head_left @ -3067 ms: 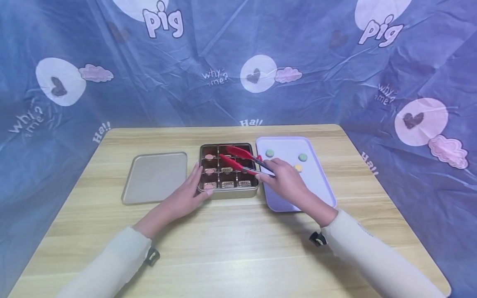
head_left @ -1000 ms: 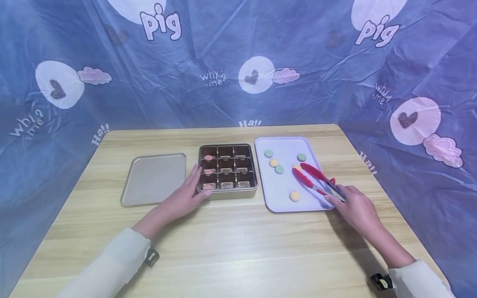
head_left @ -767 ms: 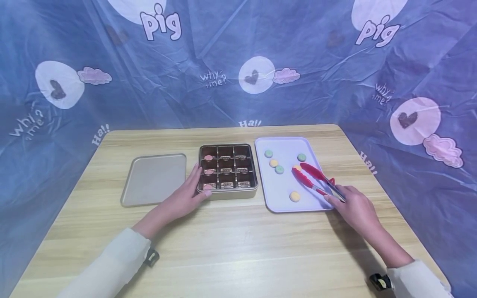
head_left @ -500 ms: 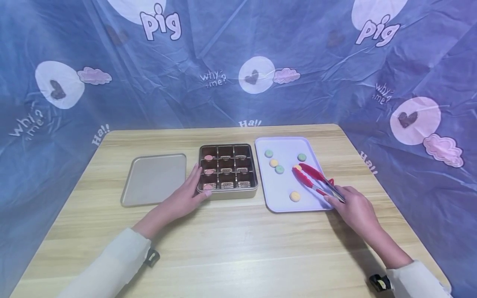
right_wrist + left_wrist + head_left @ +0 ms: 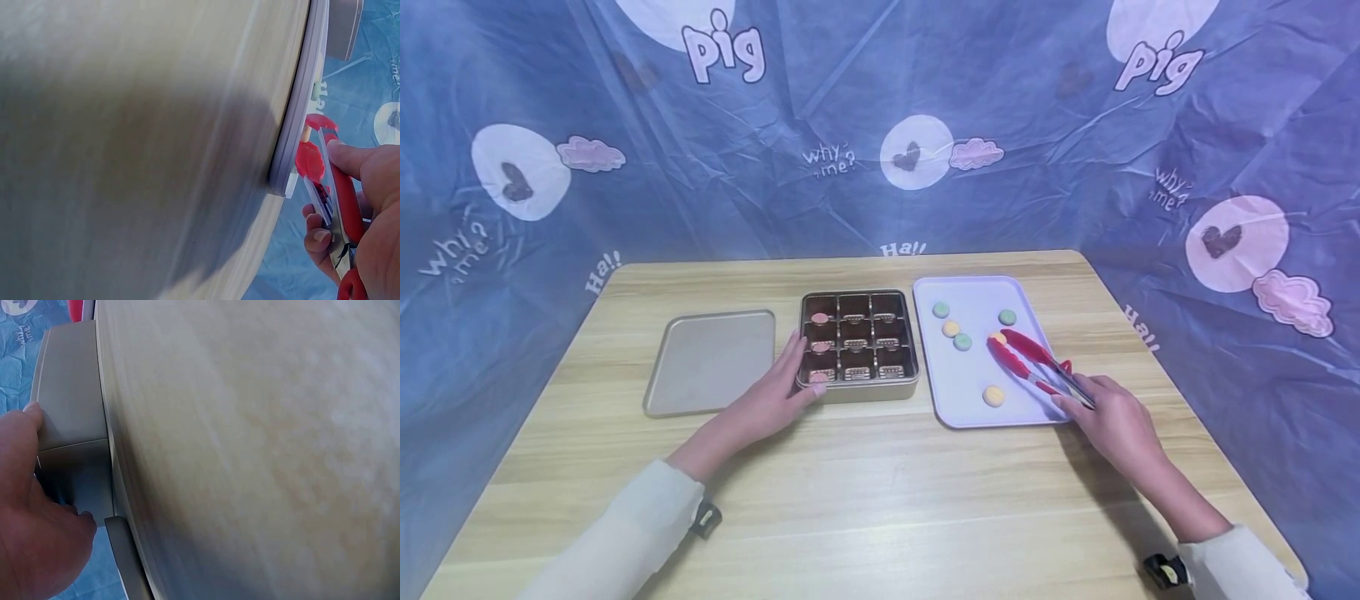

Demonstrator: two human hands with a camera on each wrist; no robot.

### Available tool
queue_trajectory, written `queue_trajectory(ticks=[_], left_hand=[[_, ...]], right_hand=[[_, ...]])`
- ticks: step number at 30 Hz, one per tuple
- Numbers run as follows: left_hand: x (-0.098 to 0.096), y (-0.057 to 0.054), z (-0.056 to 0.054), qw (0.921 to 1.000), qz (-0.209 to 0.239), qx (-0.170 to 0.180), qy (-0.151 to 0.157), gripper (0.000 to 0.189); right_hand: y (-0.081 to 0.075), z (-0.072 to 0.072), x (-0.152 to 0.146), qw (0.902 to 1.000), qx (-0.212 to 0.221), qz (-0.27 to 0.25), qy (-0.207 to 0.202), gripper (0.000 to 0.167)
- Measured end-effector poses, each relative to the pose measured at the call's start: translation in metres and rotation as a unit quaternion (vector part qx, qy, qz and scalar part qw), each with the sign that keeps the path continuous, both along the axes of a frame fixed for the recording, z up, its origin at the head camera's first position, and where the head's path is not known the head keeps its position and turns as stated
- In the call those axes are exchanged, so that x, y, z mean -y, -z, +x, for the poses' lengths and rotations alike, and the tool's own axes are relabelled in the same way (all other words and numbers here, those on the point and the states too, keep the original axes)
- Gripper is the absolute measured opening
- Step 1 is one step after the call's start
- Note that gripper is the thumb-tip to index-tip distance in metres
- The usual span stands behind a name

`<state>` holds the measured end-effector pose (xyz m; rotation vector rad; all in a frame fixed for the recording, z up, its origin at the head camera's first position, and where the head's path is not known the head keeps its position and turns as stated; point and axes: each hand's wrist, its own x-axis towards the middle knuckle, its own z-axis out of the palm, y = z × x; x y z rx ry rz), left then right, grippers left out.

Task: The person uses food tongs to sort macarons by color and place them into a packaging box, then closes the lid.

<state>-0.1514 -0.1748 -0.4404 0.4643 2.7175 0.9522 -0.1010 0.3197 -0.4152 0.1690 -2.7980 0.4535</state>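
Note:
My left hand [image 5: 767,400] rests at the near left corner of a metal tin [image 5: 880,390]. Its fingers lie along the left side, and the thumb touches the front rim. A brown insert [image 5: 855,330] divides the tin into several compartments; those of the left column each hold a pink disc [image 5: 820,318]. My right hand [image 5: 1116,423] grips tongs [image 5: 1045,363] with red tips over a pale lilac tray [image 5: 955,400]. The tong tips stand on either side of a yellow disc [image 5: 997,338], partly hidden by them. In the right wrist view, thumb and fingers squeeze the red-handled tongs [image 5: 345,200].
Other yellow discs [image 5: 993,396] and green discs [image 5: 1007,317] lie spread on the tray. Left of the tin, a flat metal lid [image 5: 711,362] lies on the wooden table [image 5: 850,500]. Blue printed cloth [image 5: 850,200] hangs around the table's back and sides.
My right hand has moved the tongs right, from above the tin to the tray. Over the last second, the tips have drawn slightly closer around the yellow disc. The left hand stays put.

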Motion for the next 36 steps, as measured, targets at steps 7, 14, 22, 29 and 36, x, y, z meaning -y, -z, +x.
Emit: queue_trajectory(ticks=[7, 14, 22, 29, 36], left_hand=[[0.0, 0.0, 0.0, 1.0, 0.003, -0.001, -0.001, 0.097], [0.0, 0.0, 0.0, 1.0, 0.004, 0.002, -0.003, 0.096], [0.0, -0.001, 0.0, 1.0, 0.002, 0.0, -0.001, 0.097], [-0.001, -0.003, 0.001, 1.0, 0.003, -0.002, 0.001, 0.097], [0.0, -0.004, 0.001, 1.0, 0.006, 0.001, 0.001, 0.097]], right_hand=[[-0.005, -0.001, 0.003, 0.9999, -0.012, -0.001, -0.011, 0.054], [-0.017, -0.001, 0.016, 0.9992, -0.029, -0.009, -0.027, 0.054], [-0.033, -0.002, 0.041, 0.9971, -0.039, -0.031, -0.057, 0.052], [-0.041, -0.007, 0.063, 0.9933, -0.043, -0.05, -0.095, 0.052], [-0.044, -0.011, 0.088, 0.9878, -0.045, -0.051, -0.14, 0.055]])
